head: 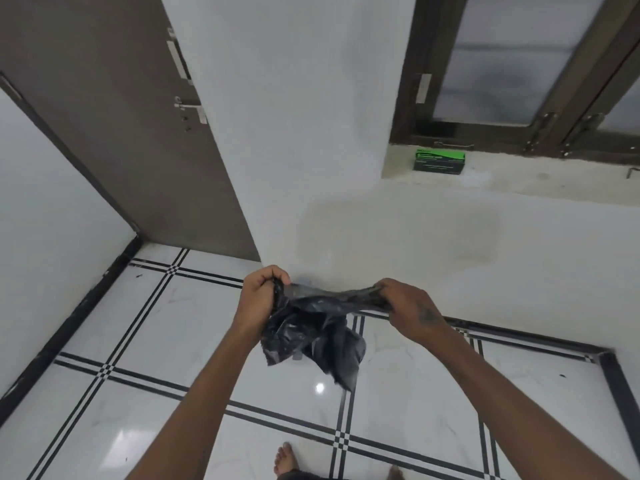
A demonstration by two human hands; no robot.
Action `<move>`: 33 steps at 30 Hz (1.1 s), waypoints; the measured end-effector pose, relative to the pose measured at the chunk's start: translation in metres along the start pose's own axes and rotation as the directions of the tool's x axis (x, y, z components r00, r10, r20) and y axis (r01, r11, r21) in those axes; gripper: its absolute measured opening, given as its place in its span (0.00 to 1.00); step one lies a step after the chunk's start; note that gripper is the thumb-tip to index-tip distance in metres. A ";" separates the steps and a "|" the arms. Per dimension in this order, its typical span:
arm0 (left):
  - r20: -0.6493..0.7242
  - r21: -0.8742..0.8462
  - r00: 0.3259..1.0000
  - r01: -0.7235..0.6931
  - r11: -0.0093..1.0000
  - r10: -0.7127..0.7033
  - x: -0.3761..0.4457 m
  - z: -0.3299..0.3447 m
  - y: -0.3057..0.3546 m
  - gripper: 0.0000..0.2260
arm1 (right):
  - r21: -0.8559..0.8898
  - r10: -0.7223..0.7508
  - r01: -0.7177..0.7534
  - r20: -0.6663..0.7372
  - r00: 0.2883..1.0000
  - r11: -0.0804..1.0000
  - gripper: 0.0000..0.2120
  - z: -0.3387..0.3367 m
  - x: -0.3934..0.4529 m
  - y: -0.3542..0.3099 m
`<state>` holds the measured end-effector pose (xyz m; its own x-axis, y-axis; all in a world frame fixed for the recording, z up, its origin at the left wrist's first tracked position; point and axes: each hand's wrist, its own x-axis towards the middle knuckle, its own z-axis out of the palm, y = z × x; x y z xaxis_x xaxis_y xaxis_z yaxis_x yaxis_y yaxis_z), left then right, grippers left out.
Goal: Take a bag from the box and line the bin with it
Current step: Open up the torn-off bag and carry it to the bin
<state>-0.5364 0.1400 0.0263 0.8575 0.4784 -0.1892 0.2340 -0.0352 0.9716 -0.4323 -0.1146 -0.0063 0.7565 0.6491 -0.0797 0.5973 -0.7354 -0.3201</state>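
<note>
A crumpled black plastic bag (311, 332) hangs in front of me above the tiled floor. My left hand (261, 294) grips its upper left edge, fingers curled round the plastic. My right hand (407, 304) grips the upper right edge, and the top of the bag is stretched between the two hands. A green and black box (438, 162) stands on the window ledge at the upper right, apart from both hands. A small pale shape shows just behind and below the bag; whether it is the bin I cannot tell.
A brown door (131, 126) with a metal handle stands at the left. A white wall (346, 133) faces me, with a dark-framed window (519, 64) above the ledge. The glossy white floor (173, 341) has black stripe lines. My bare feet (285, 459) show at the bottom.
</note>
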 end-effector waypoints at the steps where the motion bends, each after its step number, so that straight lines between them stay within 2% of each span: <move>1: 0.011 0.031 1.000 -0.003 1.000 0.003 0.005 -0.016 -0.001 0.19 | 0.061 0.078 -0.077 -0.011 0.997 0.995 0.24 0.004 0.009 -0.009; 4: 0.087 0.118 0.996 -0.018 0.993 0.007 0.024 -0.057 -0.012 0.18 | 0.294 0.349 -0.320 -0.049 0.936 0.901 0.12 0.014 0.037 -0.041; 7: 0.204 0.263 0.979 -0.050 0.964 -0.005 0.032 -0.077 -0.020 0.14 | 0.510 0.495 -0.408 -0.041 0.868 0.757 0.21 0.018 0.064 -0.074; 9: 0.228 0.366 0.973 -0.061 0.929 -0.026 0.035 -0.084 -0.023 0.16 | 0.581 0.533 -0.403 -0.064 0.843 0.707 0.21 0.022 0.079 -0.092; 12: 0.198 0.502 0.978 -0.161 0.850 0.068 0.052 -0.097 -0.030 0.18 | 0.612 0.530 -0.332 -0.172 0.830 0.718 0.13 0.031 0.103 -0.104; 16: 0.190 0.592 0.972 -0.226 0.773 0.139 0.079 -0.108 -0.035 0.16 | 0.539 0.389 -0.226 -0.211 0.897 0.811 0.15 0.032 0.119 -0.093; 20: 0.084 0.692 0.973 -0.212 0.691 0.214 0.111 -0.118 -0.029 0.09 | 0.397 0.172 -0.120 -0.097 0.980 0.910 0.16 0.027 0.132 -0.066; 22: 0.011 0.753 0.965 -0.180 0.632 0.262 0.129 -0.122 -0.028 0.08 | 0.413 0.174 -0.157 -0.003 0.985 0.897 0.11 0.021 0.138 -0.050; 23: -0.027 0.775 0.961 -0.154 0.613 0.276 0.137 -0.124 -0.027 0.06 | 0.346 0.165 -0.168 0.038 0.986 0.923 0.10 0.021 0.142 -0.043; 24: -0.059 0.792 0.959 -0.123 0.597 0.276 0.144 -0.125 -0.024 0.05 | 0.289 0.131 -0.140 0.049 0.990 0.947 0.10 0.020 0.148 -0.039; 25: -0.083 0.807 0.958 -0.097 0.583 0.275 0.150 -0.125 -0.022 0.04 | 0.157 0.070 -0.078 0.057 0.996 0.985 0.11 0.022 0.153 -0.033; 27: -0.114 0.829 0.954 -0.063 0.555 0.279 0.163 -0.120 -0.018 0.04 | 0.106 0.005 -0.014 0.088 0.996 0.994 0.12 0.022 0.164 -0.023; 29: -0.154 0.817 0.952 -0.029 0.576 0.266 0.170 -0.113 -0.014 0.05 | -0.031 -0.151 0.156 0.119 0.981 0.987 0.13 0.024 0.174 -0.015; 30: -0.188 0.782 0.955 0.005 0.623 0.229 0.174 -0.109 -0.013 0.05 | -0.093 -0.172 0.187 0.152 0.973 0.978 0.12 0.022 0.179 -0.012; 31: -0.217 0.718 0.962 0.041 0.695 0.168 0.178 -0.106 -0.013 0.06 | -0.148 -0.154 0.182 0.185 0.971 0.972 0.11 0.021 0.182 -0.008; 33: -0.213 0.498 0.977 0.099 0.862 0.011 0.186 -0.099 -0.012 0.10 | -0.164 0.016 0.025 0.247 0.969 0.986 0.07 0.016 0.192 -0.007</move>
<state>-0.4249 0.3159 -0.0060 0.7425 0.6542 -0.1440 0.5147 -0.4196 0.7477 -0.2953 0.0177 -0.0342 0.6769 0.6649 -0.3158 0.6518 -0.7407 -0.1625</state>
